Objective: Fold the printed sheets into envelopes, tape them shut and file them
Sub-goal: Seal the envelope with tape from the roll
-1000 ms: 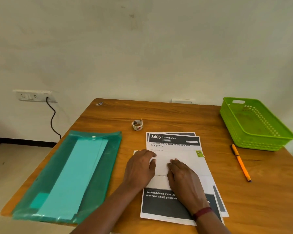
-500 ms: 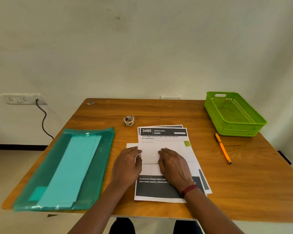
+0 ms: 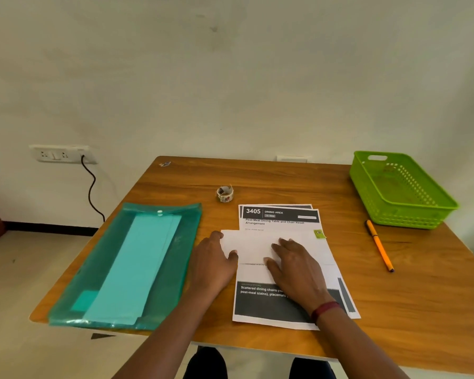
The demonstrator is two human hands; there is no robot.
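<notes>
Sheet [image 3: 257,247], folded, atop stack [image 3: 279,214] on tabletop [image 3: 285,176].
Long axis left-right; left grip [image 3: 214,265] presses its left end, right grip [image 3: 296,266] its middle, both flat, grasping nothing. Tape [image 3: 225,193] beyond, nearer left grip.

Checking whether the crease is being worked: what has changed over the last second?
The left hand has slid left to the left edge of the folded white sheet, widening the gap to the right hand, which stays flat on it. Nothing was picked up or let go. The printed sheets, tape roll, teal folder, pen and basket stayed put.
</notes>
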